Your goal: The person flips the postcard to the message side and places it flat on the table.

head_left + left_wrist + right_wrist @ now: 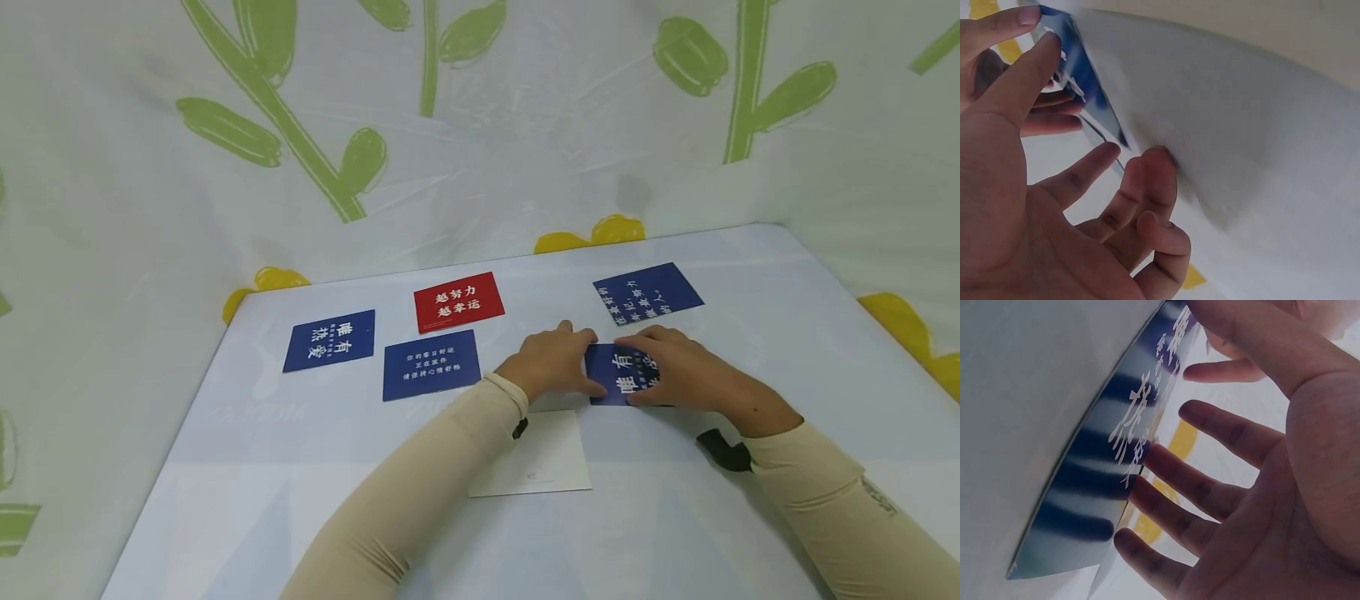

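Note:
A blue card (606, 375) with large white characters lies on the right half of the table, partly covered by both hands. My left hand (553, 362) holds its left end, thumb on the near edge and index finger at the far corner. My right hand (693, 377) spans the right part, thumb at the near edge and fingers along the far edge. In the right wrist view the fingertips (1138, 484) touch the edge of the blue card (1085, 487). The left wrist view shows the left thumb (1044, 59) against the blue card (1088, 78).
Left of the hands lie a red card (459, 302), a blue card with small text (431, 365) and another blue card (330, 340). A blue card (651, 293) lies behind the right hand. Partly under the left forearm is a white card (547, 454).

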Demonstrator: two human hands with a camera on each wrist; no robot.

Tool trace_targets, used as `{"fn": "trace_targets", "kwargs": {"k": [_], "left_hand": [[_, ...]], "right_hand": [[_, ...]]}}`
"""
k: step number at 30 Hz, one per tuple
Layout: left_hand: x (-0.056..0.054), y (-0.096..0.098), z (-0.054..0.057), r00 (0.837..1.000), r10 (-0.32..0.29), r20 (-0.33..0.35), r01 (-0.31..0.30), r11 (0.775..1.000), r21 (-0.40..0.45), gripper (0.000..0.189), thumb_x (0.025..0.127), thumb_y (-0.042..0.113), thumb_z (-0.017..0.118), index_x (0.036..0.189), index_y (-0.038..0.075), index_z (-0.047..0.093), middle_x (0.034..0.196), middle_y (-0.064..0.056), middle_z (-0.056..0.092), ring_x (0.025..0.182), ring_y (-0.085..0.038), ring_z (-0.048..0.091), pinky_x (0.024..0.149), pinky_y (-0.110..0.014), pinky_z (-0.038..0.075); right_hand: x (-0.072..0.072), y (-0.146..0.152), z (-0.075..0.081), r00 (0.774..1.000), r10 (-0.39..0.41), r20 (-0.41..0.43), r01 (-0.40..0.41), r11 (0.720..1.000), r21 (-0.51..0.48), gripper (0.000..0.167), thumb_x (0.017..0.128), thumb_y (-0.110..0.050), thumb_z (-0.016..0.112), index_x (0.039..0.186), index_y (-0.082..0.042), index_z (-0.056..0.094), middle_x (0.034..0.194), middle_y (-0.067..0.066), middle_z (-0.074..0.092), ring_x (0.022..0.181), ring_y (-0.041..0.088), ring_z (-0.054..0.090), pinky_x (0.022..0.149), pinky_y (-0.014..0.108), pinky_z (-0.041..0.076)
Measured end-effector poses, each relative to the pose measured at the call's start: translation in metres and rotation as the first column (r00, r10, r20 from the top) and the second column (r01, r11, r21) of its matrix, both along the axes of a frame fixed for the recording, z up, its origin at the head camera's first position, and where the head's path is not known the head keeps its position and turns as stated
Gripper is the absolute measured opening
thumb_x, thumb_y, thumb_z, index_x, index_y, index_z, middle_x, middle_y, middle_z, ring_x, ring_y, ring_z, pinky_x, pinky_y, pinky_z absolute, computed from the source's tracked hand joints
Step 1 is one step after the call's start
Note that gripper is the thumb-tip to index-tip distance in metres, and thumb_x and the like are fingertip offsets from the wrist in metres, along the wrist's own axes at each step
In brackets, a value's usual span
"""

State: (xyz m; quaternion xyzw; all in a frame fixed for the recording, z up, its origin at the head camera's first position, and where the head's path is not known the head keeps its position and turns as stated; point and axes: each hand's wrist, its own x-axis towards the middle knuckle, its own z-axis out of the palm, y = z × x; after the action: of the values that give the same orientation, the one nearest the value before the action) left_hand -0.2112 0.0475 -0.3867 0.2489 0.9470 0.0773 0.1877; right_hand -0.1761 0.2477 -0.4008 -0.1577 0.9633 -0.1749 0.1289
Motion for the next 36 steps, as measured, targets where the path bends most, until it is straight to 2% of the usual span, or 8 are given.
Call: {"fn": "trace_targets", "kwargs": {"k": [11, 16, 25, 36], "left_hand": [[-0.001, 0.000, -0.003, 1.000, 0.011, -0.012, -0.011, 1.000, 0.002, 0.080, 0.076, 0.055, 0.081, 0.145, 0.029, 0.049, 0.124, -0.003, 0.057, 0.100, -0.018, 0.060, 0.090, -0.038, 0.056], [-0.001, 0.001, -0.004, 1.000, 0.015, -0.006, -0.015, 1.000, 0.016, 0.079, 0.075, 0.053, 0.083, 0.144, 0.028, 0.050, 0.121, -0.003, 0.058, 0.098, -0.017, 0.059, 0.088, -0.036, 0.056], [-0.001, 0.003, -0.005, 0.999, 0.033, 0.009, -0.034, 0.999, 0.031, 0.078, 0.074, 0.051, 0.084, 0.141, 0.029, 0.051, 0.118, -0.002, 0.057, 0.096, -0.016, 0.058, 0.086, -0.036, 0.057], [-0.002, 0.004, -0.004, 0.998, 0.043, 0.043, -0.046, 0.997, 0.062, 0.076, 0.075, 0.047, 0.085, 0.138, 0.026, 0.049, 0.115, -0.001, 0.056, 0.095, -0.015, 0.057, 0.084, -0.033, 0.055]], "right_hand": [[-0.003, 0.006, 0.004, 0.999, -0.037, -0.021, 0.038, 0.999, 0.030, 0.083, 0.075, -0.038, 0.087, 0.144, -0.010, 0.052, 0.144, 0.028, 0.046, 0.132, 0.050, 0.043, 0.103, 0.067, 0.041], [-0.004, 0.012, 0.006, 0.999, -0.053, 0.002, 0.053, 0.997, 0.055, 0.083, 0.075, -0.041, 0.087, 0.144, -0.008, 0.052, 0.142, 0.030, 0.046, 0.130, 0.051, 0.043, 0.102, 0.069, 0.040], [-0.005, 0.020, 0.005, 0.998, -0.064, -0.005, 0.064, 0.992, 0.106, 0.085, 0.072, -0.046, 0.088, 0.141, -0.008, 0.055, 0.136, 0.031, 0.049, 0.122, 0.050, 0.048, 0.096, 0.069, 0.045], [-0.007, 0.021, 0.003, 0.998, -0.056, -0.030, 0.059, 0.992, 0.107, 0.084, 0.070, -0.046, 0.089, 0.138, -0.007, 0.058, 0.129, 0.030, 0.053, 0.115, 0.047, 0.051, 0.094, 0.065, 0.049]]}}
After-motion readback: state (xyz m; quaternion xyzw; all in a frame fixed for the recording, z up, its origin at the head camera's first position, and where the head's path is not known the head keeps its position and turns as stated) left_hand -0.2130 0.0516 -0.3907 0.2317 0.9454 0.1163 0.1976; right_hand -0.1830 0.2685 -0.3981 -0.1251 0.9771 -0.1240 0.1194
